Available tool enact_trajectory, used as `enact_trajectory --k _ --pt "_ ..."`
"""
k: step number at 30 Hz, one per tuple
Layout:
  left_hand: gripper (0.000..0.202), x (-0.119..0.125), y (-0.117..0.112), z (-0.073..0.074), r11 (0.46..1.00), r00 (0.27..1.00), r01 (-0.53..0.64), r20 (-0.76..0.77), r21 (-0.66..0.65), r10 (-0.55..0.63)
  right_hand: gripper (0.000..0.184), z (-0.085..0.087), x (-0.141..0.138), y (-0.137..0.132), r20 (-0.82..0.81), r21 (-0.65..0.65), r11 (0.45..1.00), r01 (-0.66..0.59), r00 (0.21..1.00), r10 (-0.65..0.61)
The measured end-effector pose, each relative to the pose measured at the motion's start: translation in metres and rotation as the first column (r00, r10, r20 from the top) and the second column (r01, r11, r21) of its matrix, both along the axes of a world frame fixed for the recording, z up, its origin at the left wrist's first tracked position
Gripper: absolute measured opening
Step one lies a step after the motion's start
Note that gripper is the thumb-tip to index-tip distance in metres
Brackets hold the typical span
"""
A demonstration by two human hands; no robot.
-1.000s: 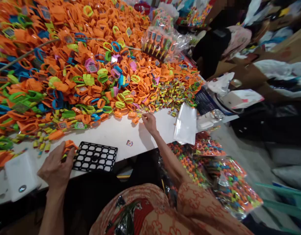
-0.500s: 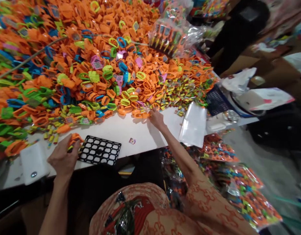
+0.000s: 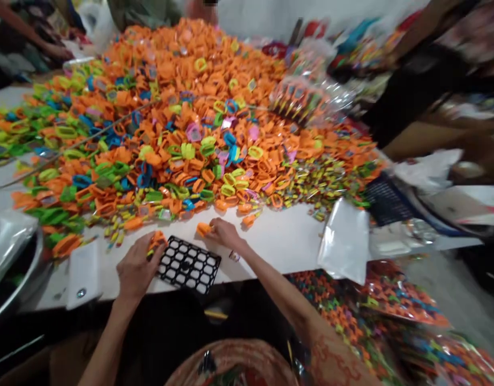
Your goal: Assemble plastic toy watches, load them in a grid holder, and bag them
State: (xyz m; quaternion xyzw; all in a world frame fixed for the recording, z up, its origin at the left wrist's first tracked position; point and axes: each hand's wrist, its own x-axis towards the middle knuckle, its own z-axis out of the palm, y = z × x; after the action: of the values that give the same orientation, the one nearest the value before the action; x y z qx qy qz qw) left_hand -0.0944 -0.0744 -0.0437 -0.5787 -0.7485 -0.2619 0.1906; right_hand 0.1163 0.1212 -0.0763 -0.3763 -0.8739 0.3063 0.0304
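Note:
A huge heap of orange, green and blue plastic pieces [image 3: 178,118] covers the white table [image 3: 287,241]. A black grid tray [image 3: 188,264] lies at the table's near edge. My left hand [image 3: 136,268] rests at the tray's left end, fingers closed round orange plastic pieces [image 3: 156,240]. My right hand [image 3: 225,234] sits just beyond the tray's far right corner, pinching a single orange piece [image 3: 203,229].
A clear plastic bag [image 3: 345,241] lies at the right of the table. A white box [image 3: 83,274] sits left of my left hand. Bags of packed coloured pieces [image 3: 375,305] lie below the table edge. Other people stand at the far right and back.
My right hand drew back from the heap's edge to the tray with an orange piece in it. The camera tilted up and swung, showing more of the heap.

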Motion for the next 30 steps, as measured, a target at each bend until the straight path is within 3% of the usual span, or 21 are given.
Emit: enact_trajectory --k 3,6,8,10,12,15,17,19,24,30 --pt "0.046 -0.009 0.000 0.000 0.999 0.999 0.037 -0.018 -0.008 -0.037 0.024 0.011 0.007 0.005 0.156 0.042 0.997 -0.062 0.986 0.055" --pt "0.052 -0.010 0.002 0.000 0.996 1.000 0.021 0.000 -0.084 -0.021 0.002 0.014 0.011 0.006 0.242 0.029 0.996 -0.088 0.967 0.079" --pt "0.048 -0.008 0.005 0.000 0.989 1.000 -0.003 0.027 -0.150 0.007 0.006 0.011 0.005 0.004 0.164 -0.007 0.999 -0.048 0.985 0.049" --pt "0.044 -0.006 0.007 0.000 0.981 0.996 -0.014 0.084 -0.193 0.031 0.008 0.006 -0.007 0.000 0.003 -0.134 0.991 0.015 1.000 -0.014" --pt "0.043 -0.004 0.008 -0.001 0.974 0.988 -0.024 0.142 -0.223 0.057 0.010 -0.001 -0.026 -0.004 -0.137 -0.344 0.938 0.049 0.985 -0.102" --pt "0.042 -0.001 0.008 -0.001 0.971 0.981 -0.032 0.178 -0.236 0.076 0.010 -0.009 -0.057 -0.013 -0.243 -0.607 0.794 0.032 0.944 -0.224" --pt "0.042 0.001 0.007 -0.001 0.975 0.980 -0.025 0.186 -0.219 0.066 0.009 -0.013 -0.077 -0.018 -0.327 -0.672 0.740 -0.016 0.904 -0.277" --pt "0.041 0.002 0.006 -0.002 0.981 0.980 -0.013 0.192 -0.193 0.051 0.009 -0.017 -0.093 -0.021 -0.415 -0.683 0.727 -0.071 0.857 -0.306" --pt "0.037 0.001 0.005 -0.007 0.990 0.978 -0.006 0.204 -0.144 0.036 0.020 -0.029 -0.114 -0.019 -0.485 -0.596 0.787 -0.155 0.852 -0.199" --pt "0.044 0.000 0.006 -0.004 0.984 0.976 0.013 0.216 -0.179 0.026 0.009 -0.024 -0.115 -0.020 -0.412 -0.294 0.927 -0.234 0.906 0.098"
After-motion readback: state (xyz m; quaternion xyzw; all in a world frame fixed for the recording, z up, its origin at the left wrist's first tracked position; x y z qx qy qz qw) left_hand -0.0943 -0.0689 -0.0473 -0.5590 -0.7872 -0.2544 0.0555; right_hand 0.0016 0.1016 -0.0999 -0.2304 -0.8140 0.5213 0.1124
